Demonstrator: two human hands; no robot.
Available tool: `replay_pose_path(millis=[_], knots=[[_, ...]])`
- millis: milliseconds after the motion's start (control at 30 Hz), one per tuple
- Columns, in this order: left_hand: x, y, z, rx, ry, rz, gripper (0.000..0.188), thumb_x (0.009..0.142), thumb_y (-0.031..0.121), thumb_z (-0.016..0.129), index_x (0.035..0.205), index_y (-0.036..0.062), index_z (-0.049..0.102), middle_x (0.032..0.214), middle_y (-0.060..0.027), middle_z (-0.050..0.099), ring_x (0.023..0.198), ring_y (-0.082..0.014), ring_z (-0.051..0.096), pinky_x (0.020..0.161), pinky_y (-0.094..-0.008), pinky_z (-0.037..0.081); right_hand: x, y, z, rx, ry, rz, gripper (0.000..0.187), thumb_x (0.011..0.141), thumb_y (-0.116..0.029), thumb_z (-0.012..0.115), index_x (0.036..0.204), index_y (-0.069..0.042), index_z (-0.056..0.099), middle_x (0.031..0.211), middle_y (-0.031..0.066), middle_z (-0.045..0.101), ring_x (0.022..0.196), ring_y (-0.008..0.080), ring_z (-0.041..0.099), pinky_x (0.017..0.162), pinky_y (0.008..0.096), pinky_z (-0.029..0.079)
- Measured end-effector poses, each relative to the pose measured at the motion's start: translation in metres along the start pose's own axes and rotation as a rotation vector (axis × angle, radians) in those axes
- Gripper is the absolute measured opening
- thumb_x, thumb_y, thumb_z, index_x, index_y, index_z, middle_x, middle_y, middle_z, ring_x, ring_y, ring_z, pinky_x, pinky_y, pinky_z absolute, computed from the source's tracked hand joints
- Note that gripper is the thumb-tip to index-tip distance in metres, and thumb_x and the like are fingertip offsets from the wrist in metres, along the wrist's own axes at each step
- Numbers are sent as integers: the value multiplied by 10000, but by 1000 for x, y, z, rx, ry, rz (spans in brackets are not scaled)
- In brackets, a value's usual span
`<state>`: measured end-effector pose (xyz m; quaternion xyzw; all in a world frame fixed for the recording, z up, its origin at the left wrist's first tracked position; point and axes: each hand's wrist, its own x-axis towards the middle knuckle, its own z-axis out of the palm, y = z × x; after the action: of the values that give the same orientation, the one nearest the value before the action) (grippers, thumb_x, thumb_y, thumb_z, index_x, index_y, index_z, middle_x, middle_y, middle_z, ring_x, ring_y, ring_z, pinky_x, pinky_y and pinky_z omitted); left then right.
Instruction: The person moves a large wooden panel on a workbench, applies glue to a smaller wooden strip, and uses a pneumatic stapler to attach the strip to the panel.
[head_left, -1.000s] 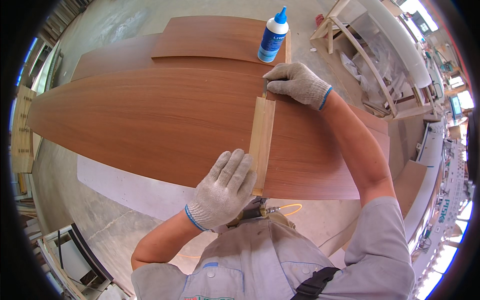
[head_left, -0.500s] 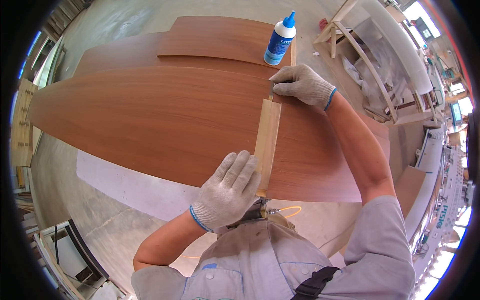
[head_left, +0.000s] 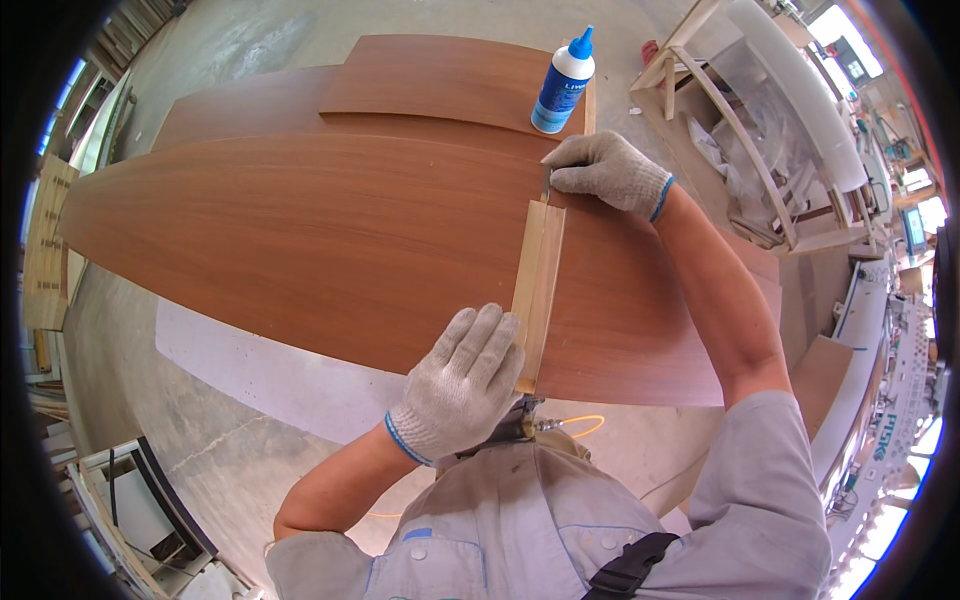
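A pale wooden strip [head_left: 539, 290], stepped along its length, lies across a long brown wood-grain panel [head_left: 300, 240]. My left hand [head_left: 455, 385], in a knitted glove with a blue cuff, rests on the strip's near end with its fingers stretched out. At the strip's far end, my gloved right hand [head_left: 618, 172] pinches a thin, flat metal piece [head_left: 546, 183] between thumb and fingers. The metal piece meets the end of the strip; its exact kind is too small to make out. Just beyond the right hand stands an upright white-and-blue glue bottle [head_left: 562, 92] with a blue nozzle.
Another brown board [head_left: 430, 80] lies behind the long panel. A wooden frame [head_left: 740, 150] with plastic sheeting stands at the far right. Near my waist is a tool with a yellow air hose [head_left: 588, 425]. A frame with a dark curved edge [head_left: 150, 500] sits at lower left.
The whole view has shifted very slightly. Both hands keep their places on the strip and the metal piece.
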<state>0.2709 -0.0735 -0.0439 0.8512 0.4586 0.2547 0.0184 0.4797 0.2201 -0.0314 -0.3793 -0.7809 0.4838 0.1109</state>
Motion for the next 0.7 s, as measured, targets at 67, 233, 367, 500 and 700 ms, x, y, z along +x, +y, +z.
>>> replay_pose_path(millis=[67,233,367,500,700], knots=[[0,0,1,5,13,4,415,777,203,772,1121,-15,691,1343,-230,618,1299,-425,592,1137,-551,464,0,0,0,-16,-2,-20,292,932,-121,774,1166,51,743,1078,50,729,1001,131,670,922,292,544],[1,-3,0,-21,36,17,371,782,205,772,1101,29,702,1334,-212,630,1286,-418,605,1128,-543,474,-4,-3,2,-25,4,-6,306,960,-144,754,1193,52,728,1113,49,735,1019,127,678,893,276,554],[1,-6,0,-2,9,-41,424,751,275,816,1115,80,718,1364,-154,646,1324,-360,606,1138,-533,462,2,11,4,-81,22,-65,325,974,-184,738,1201,49,729,1099,54,751,1035,132,684,950,288,542],[1,-3,-2,-15,6,-73,457,741,293,833,1133,89,720,1386,-149,642,1338,-360,597,1153,-537,447,3,2,5,-173,44,-28,324,959,-196,749,1196,24,742,1078,53,762,1017,128,682,954,284,537],[-2,-3,0,86,-35,-48,570,708,338,870,1196,95,705,1431,-155,618,1377,-367,562,1186,-551,401,-4,-5,6,-227,81,-28,383,954,-253,752,1214,27,727,1064,67,767,1004,153,692,954,309,544]])
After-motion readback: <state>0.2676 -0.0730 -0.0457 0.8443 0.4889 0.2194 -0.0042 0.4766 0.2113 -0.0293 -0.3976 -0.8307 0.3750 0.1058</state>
